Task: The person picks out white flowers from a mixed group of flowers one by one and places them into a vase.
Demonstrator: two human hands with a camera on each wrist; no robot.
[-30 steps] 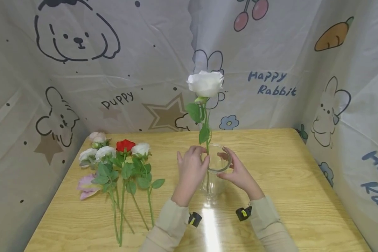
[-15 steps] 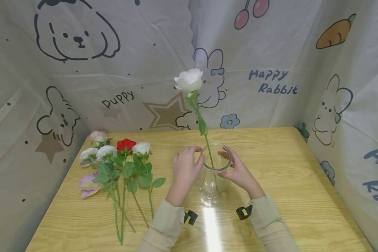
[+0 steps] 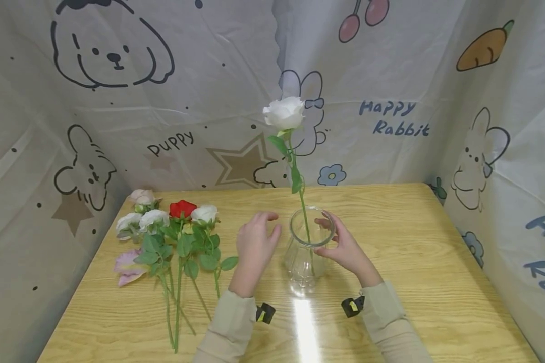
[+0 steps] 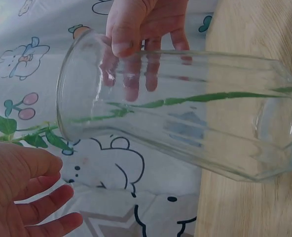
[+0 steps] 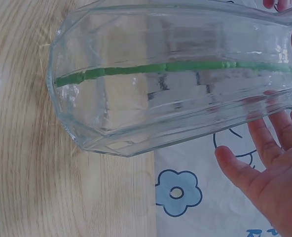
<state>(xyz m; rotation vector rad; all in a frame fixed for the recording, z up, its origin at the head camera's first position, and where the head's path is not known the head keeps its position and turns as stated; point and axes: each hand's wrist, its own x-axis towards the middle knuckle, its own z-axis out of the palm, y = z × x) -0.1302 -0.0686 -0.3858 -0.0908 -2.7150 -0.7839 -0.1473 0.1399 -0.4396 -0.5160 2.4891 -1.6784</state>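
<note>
A clear glass vase (image 3: 302, 262) stands upright on the table, one white rose (image 3: 285, 113) leaning in it. The rose's green stem (image 4: 195, 98) runs down through the glass, its lower end near the bottom in the right wrist view (image 5: 67, 79). My right hand (image 3: 345, 248) holds the vase by its neck, thumb in front and fingers behind the glass. To the left of the vase my left hand (image 3: 256, 247) hovers with loosely bent fingers, nothing between them. In the left wrist view its fingertips (image 4: 69, 192) sit near the rim, apart from the stem.
At the left of the wooden table (image 3: 390, 217) lie several flowers: a red one (image 3: 182, 207), white ones (image 3: 154, 220), a pale pink one (image 3: 142, 196) and a lilac one (image 3: 129, 267). A printed cloth (image 3: 227, 65) hangs around the back and sides.
My left hand has let go of the rose stem and drawn back to the left. The rose tipped left, then swung partly back right. My right hand stays at the vase.
</note>
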